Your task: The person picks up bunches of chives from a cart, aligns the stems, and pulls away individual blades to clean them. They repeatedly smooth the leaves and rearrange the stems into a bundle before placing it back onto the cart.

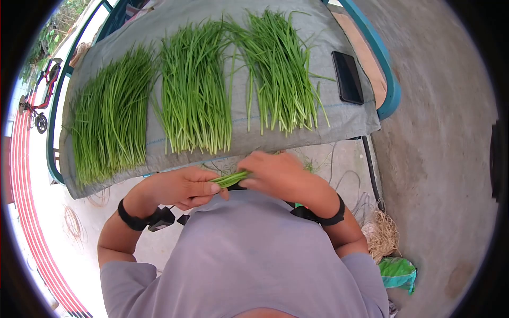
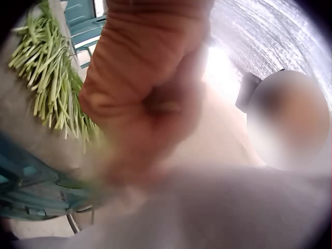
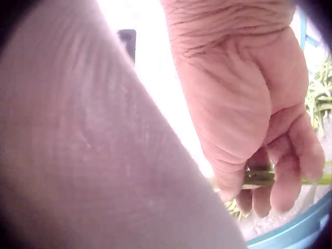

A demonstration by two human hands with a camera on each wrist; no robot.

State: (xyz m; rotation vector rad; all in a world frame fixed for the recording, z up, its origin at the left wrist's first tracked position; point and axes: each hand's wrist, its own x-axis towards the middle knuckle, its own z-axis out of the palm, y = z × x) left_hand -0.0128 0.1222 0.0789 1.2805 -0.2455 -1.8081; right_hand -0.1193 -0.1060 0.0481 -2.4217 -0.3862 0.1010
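Observation:
In front of the chest, the left hand (image 1: 177,186) grips a small bunch of green chives (image 1: 231,179) between thumb and fingers. The right hand (image 1: 278,172) is bent over the other end of that bunch. In the right wrist view, the right hand's thumb and curled fingers pinch the green stalks (image 3: 259,178). The left wrist view shows the left hand (image 2: 145,88) blurred, its fingertips hidden. Just beyond the hands, three spread piles of chives lie on a grey cloth: a left pile (image 1: 111,116), a middle pile (image 1: 196,90) and a right pile (image 1: 283,74).
The grey cloth (image 1: 350,119) covers a surface with a teal metal frame (image 1: 391,95). A black phone (image 1: 347,78) lies at its right edge. On the floor at right are a bundle of straw-coloured strands (image 1: 383,236) and a green bag (image 1: 397,273). A bike (image 1: 45,95) stands far left.

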